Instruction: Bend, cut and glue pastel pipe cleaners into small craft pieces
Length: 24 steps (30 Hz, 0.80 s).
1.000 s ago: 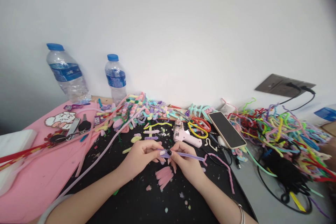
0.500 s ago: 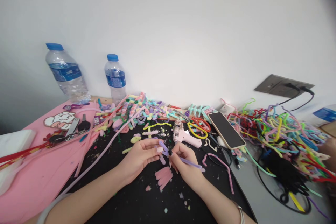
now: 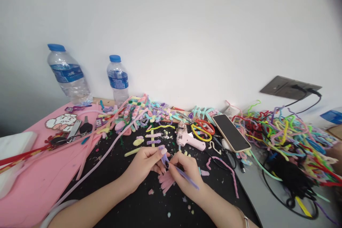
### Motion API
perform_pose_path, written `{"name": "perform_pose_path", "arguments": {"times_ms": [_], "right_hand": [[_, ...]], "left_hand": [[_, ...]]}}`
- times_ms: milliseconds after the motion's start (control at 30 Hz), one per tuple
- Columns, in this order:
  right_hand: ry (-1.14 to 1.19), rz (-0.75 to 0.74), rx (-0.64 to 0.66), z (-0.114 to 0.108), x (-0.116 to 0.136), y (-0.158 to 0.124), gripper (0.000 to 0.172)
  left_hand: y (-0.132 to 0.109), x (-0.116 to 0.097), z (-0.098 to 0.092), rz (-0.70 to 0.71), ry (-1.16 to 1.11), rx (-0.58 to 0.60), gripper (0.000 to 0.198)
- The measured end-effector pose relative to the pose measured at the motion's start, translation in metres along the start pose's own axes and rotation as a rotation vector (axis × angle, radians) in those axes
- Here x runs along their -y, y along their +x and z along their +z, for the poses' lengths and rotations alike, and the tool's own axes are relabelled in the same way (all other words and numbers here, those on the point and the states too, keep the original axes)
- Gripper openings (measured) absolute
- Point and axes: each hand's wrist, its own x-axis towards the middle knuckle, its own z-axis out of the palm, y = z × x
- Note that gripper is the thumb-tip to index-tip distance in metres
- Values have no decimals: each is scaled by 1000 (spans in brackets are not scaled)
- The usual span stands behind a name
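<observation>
A purple pipe cleaner (image 3: 164, 157), bent into a loop at one end, is held low over the black mat (image 3: 133, 206). My left hand (image 3: 141, 166) pinches the loop between thumb and fingers. My right hand (image 3: 189, 171) grips it close beside, and its straight tail points down and right across that hand. Just beneath my fingers lies a flat group of pink pipe cleaner pieces (image 3: 165, 183), partly covered by my right hand. Behind my hands rests a pink glue gun (image 3: 191, 141), with yellow and purple pipe cleaner pieces (image 3: 153, 142) left of it.
A phone (image 3: 232, 133) and a tangled heap of pipe cleaners (image 3: 280, 128) are at the right, near a black cable bundle (image 3: 290, 174). Two water bottles (image 3: 118, 78) stand by the wall. Keys (image 3: 86, 127) lie on pink sheets (image 3: 34, 174) at the left.
Both hands have come slightly lower and toward me. The right hand has turned, so the pipe cleaner's tail slants more downward and the pink pieces are partly covered.
</observation>
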Motion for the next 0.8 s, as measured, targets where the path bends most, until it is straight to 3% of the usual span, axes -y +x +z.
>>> {"name": "perform_pose_path", "arguments": {"times_ms": [233,367,667,800], "right_hand": [[-24,30,25,-3,0,3,22],[17,39,53,-6,3,4,17],[-49,41,-6,-7,6,6,19],[-9,92,-24,-6,3,6,20]], "left_hand": [[1,-3,1,-8,72,52,32],[2,-5,0,14,101,-16,35],[3,-6,-1,128,89,-10,28],[3,-7,-1,105,167,9,37]]}}
